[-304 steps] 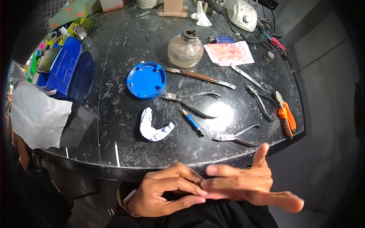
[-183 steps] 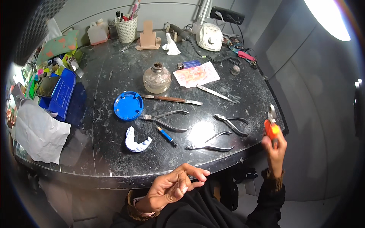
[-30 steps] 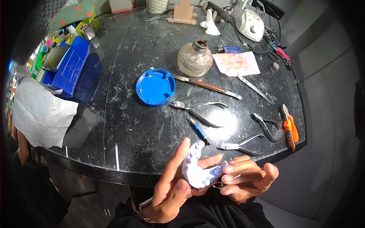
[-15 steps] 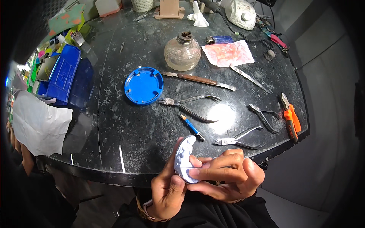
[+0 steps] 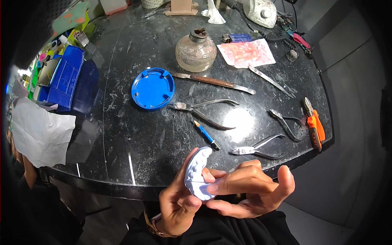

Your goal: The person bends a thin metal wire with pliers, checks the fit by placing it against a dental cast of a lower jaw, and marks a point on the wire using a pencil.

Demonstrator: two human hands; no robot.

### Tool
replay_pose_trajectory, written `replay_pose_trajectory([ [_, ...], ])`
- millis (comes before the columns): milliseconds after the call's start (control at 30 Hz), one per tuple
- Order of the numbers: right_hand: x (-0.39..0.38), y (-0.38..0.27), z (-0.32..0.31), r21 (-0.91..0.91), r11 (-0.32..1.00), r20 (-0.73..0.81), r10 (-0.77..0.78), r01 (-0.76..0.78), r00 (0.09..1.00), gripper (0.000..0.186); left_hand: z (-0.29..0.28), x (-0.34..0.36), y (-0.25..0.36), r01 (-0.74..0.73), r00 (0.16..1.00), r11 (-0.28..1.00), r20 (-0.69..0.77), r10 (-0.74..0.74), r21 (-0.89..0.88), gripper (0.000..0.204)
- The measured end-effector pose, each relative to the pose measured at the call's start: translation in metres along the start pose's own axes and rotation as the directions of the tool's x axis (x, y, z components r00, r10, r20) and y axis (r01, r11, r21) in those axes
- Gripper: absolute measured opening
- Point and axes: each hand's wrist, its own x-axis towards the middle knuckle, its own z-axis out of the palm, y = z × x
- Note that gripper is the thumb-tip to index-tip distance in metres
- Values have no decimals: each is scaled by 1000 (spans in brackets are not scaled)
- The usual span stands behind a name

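My left hand (image 5: 175, 208) is closed around a pale lilac dental cast (image 5: 196, 167), raised near the desk's front edge. My right hand (image 5: 253, 192) pinches the cast's lower end: one fingertip presses its face, where a thin line, perhaps a wire, crosses it, and the thumb lies below. The other fingers are partly curled, one raised. Just beyond the cast lie a short blue pencil (image 5: 207, 134) and metal pliers (image 5: 245, 151). Farther right are smaller pliers (image 5: 281, 118) and orange-handled cutters (image 5: 318, 128). Long-handled pliers (image 5: 188, 107) lie beside a round blue dish (image 5: 151, 87).
On the dark desk (image 5: 114, 155) are a glass jar (image 5: 195, 55), spatula (image 5: 212, 81), knife (image 5: 269, 81), stained paper (image 5: 247, 51), white machine (image 5: 261, 12), blue bin (image 5: 65, 81) and crumpled sheet (image 5: 41, 134). A grey wall (image 5: 355, 122) rises right; part of another person's arm (image 5: 27, 167) shows left.
The cast has left the desk for my hands and has turned more upright in the last second. The orange cutters, held in my right hand earlier, lie on the desk.
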Motion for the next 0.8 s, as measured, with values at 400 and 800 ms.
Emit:
replay_pose_trajectory([
  [400,5,-1,-2,57,998,55,5,-8,998,77,10,-3,2,64,989,988,-144,-44,143,85],
  [800,11,2,-29,72,996,170,-57,45,984,88,3,-2,9,301,952,948,77,-295,-100,69],
])
